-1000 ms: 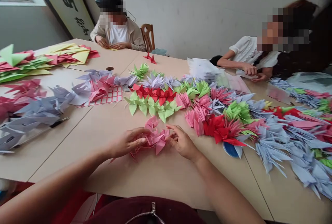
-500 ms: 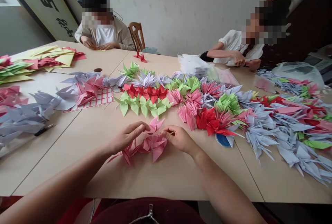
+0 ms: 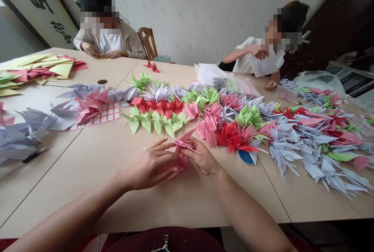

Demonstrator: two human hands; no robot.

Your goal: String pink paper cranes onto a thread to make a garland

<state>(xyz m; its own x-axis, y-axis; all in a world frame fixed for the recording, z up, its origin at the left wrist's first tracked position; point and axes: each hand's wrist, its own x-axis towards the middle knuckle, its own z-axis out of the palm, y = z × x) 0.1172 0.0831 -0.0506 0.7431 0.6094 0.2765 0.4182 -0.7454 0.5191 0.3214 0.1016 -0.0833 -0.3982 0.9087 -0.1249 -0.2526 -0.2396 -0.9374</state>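
The left hand (image 3: 147, 168) had opened away from the pink paper cranes (image 3: 180, 160), its fingers (image 3: 162, 147) spread and empty, just beside them. The right hand (image 3: 201, 158) pinched a wing between its fingers, holding the cranes over the surface (image 3: 87, 189).

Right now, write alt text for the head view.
Bare right hand pinches a pink folded-paper crane over a pale table, left hand open beside it. Red, green, pink and lilac paper cranes lie across it. Two people sit beyond.

Pink origami cranes (image 3: 182, 161), bunched and tilted
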